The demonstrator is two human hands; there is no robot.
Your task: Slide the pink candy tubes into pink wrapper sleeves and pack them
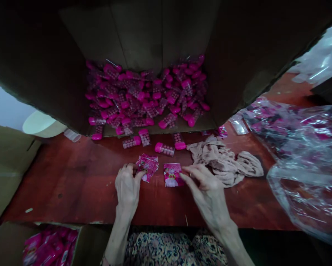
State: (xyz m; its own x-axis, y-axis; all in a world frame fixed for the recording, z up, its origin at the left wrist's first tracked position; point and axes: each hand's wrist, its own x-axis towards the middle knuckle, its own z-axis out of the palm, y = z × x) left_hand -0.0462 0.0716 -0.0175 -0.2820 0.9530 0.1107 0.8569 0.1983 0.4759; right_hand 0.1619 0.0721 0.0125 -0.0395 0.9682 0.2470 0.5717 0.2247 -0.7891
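Observation:
My left hand (128, 186) pinches the left side of a small fanned stack of pink printed squares (148, 166), thumb on top. My right hand (209, 192) has thumb and forefinger closed on the right edge of a single pink printed square (171, 175). Whether these squares are packets or labels is hard to tell. Just beyond them lie several clear tubes with pink caps and round pieces inside, among them one tube (165, 149) on its side. A crumpled pale cloth (227, 160) lies beside my right hand.
A large cardboard box (138, 37) on its side opens toward me, heaped with pink-capped tubes (146, 96). Clear plastic bags (301, 159) cover the right of the red table (80, 184). A lower left box holds pink packets (51, 245). A pale bowl (42, 125) stands left.

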